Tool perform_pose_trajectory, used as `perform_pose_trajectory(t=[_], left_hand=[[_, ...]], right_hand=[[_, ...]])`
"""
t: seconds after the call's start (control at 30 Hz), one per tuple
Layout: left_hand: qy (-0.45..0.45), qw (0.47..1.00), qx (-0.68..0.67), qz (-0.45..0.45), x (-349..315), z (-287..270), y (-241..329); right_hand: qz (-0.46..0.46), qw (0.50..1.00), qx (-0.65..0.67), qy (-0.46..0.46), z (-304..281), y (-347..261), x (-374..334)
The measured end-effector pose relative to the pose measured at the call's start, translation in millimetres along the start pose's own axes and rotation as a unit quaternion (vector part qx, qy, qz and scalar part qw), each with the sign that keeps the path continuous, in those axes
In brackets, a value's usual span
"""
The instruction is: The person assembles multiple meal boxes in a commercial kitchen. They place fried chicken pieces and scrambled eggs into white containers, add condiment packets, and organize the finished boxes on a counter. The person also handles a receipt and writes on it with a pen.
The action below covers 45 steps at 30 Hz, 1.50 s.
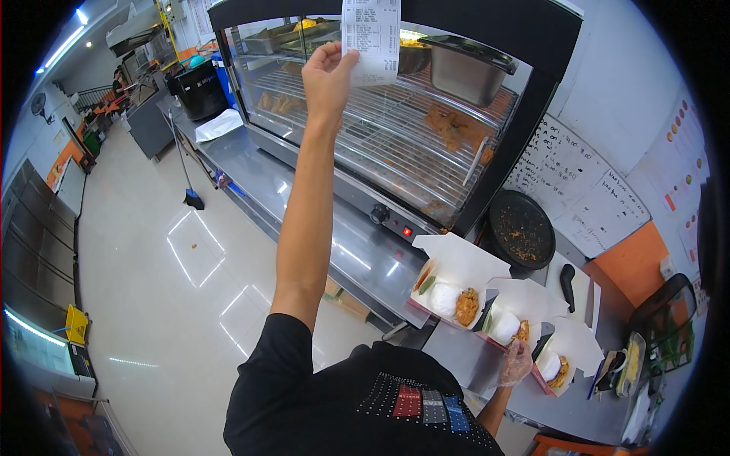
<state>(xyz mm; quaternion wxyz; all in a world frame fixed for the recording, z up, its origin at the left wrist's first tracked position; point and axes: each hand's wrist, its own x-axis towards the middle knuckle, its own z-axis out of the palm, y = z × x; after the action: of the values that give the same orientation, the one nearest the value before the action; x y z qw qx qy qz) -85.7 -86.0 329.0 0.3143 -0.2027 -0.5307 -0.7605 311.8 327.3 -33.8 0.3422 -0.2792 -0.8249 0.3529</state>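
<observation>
My left hand [327, 74] is raised in front of the glass warming cabinet, pinching a long printed paper receipt [372, 42] by its lower left edge. A clear plastic glove covers my right hand [516, 365], which is low over the steel counter. Its fingers are drawn together at the front of the middle food box [532, 298], close to a piece of fried chicken [522, 330]; what they grip is hidden. Another open box [461, 254] stands to the left and one [582, 342] to the right. All contain white rice [445, 299] and fried chicken.
The warming cabinet [365, 194] holds fried pieces [456, 128] on racks and a steel pan [468, 76]. Behind the boxes are a round black pan [521, 230] with crumbs and a black-handled utensil [567, 286]. A broom [194, 199] stands on the floor at left.
</observation>
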Motion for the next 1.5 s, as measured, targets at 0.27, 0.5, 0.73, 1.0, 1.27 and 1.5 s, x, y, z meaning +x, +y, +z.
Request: perform_pose_trajectory(t=[0.27, 0.5, 0.73, 1.0, 1.27, 1.5], left_hand=[[0.004, 1.000, -0.007, 0.003, 0, -1, 1], [0.010, 1.000, -0.001, 0.001, 1, -9, 1], [-0.035, 0.938, 0.313, 0.142, 6, -61, -53], [-0.007, 0.940, 0.238, -0.243, -233, -221, -133], [-0.154, 0.670, 0.469, -0.554, -714, -452, -12], [0.019, 0.579, 0.324, -0.748, -858, -426, 186]], right_hand=[[0.024, 1.000, -0.016, -0.006, -3, -15, -1], [-0.063, 0.997, -0.023, 0.026, -8, -72, -1], [-0.142, 0.984, -0.096, -0.041, 4, -85, -20], [-0.154, 0.966, 0.025, -0.204, 1, -95, -86], [-0.147, 0.906, 0.127, -0.375, 28, -87, -164], [-0.191, 0.848, 0.117, -0.481, 46, -117, -274]])
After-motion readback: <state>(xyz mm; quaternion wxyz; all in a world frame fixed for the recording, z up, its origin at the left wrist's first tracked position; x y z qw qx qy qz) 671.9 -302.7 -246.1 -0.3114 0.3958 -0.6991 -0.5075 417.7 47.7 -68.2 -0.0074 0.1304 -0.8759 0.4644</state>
